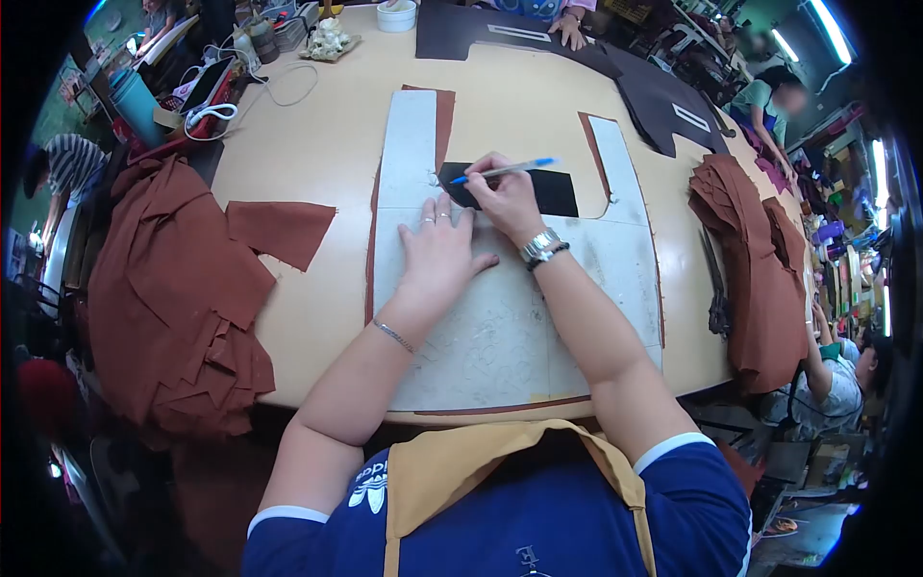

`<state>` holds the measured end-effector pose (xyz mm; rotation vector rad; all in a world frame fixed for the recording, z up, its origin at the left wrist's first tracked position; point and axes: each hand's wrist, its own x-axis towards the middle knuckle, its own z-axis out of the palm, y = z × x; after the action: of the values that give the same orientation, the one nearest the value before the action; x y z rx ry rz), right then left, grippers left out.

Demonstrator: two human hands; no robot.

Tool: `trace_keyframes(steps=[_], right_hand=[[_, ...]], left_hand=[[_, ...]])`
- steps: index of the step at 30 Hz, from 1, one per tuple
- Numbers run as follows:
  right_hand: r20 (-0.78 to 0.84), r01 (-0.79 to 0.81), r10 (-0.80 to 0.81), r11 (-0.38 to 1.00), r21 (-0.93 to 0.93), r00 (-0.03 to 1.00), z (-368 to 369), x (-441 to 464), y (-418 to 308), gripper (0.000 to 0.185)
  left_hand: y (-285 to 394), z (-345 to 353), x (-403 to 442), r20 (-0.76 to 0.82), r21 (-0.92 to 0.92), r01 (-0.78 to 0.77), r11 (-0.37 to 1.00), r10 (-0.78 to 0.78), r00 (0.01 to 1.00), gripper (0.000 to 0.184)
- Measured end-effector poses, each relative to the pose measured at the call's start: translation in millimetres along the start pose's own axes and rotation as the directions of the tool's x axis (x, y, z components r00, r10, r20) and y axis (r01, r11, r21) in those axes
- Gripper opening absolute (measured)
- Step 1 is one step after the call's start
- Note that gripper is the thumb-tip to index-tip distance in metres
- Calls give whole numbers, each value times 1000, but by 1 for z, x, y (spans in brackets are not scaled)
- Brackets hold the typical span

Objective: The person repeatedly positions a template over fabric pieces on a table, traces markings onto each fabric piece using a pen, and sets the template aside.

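A blue-capped pen (524, 166) is gripped in the closed fingers of my right hand (510, 204), its tip near the inner edge of a U-shaped white pattern template (481, 327). My left hand (435, 248) lies spread on the template just left of my right hand, pressing it with open fingers. Reddish-brown fabric (445, 125) shows from under the template along its edges. In the template's cut-out lies a black rectangular piece (554, 192), partly covered by my right hand.
Piles of brown fabric lie at left (173, 298) and right (755, 279), with dark scissors (716, 288) beside the right one. Across the table (317, 163), another person's hand (570, 35) rests on dark sheets (452, 34). A white bowl (396, 16) and a teal tumbler (135, 106) stand farther back.
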<state>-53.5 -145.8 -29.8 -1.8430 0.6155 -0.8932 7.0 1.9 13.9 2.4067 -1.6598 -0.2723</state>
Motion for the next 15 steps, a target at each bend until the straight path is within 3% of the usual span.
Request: trace_keyframes(steps=[5,15], right_hand=[[71,19,-9,990,-143,997,8,6,-7,14],[90,86,-71,981,-174,993,10,6,-6,12]], left_hand=[[-2,5,1,8,21,-2,1000,2,1000,85],[-1,9,1,-16,51,0,999,1,1000,88]])
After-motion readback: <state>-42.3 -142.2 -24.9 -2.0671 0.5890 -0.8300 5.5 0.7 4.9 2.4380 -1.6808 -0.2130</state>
